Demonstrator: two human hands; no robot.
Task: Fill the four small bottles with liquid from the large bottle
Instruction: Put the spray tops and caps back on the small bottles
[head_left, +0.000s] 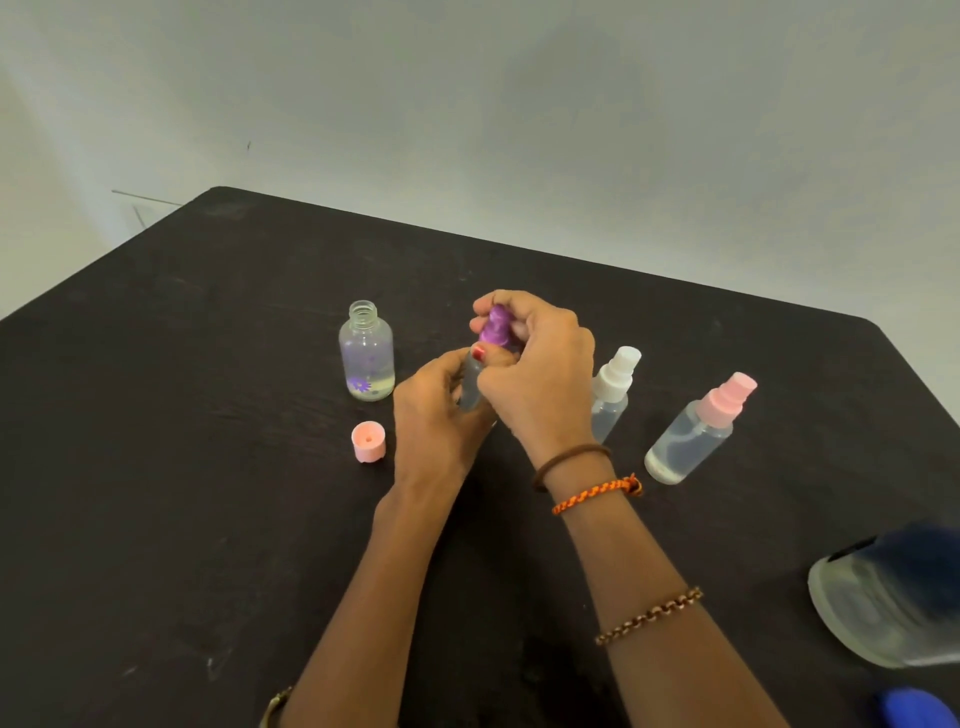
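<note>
The left hand (434, 415) grips a small clear bottle (471, 387) steady while the right hand (535, 364) pinches its purple spray cap (493, 325), probably twisting it. Left of this bottle stands an uncapped bottle (367, 353); the large bottle (883, 597) lies far right on the tabletop (208, 519).

Bare forearms; the right arm wears a brown band (570, 457), orange braided thread (597, 492) and chain bracelet (649, 616).

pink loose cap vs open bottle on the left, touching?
Apart. The head view shows the pink cap lying on the table in front of the open bottle, with a strip of dark tabletop plainly between them.
</note>
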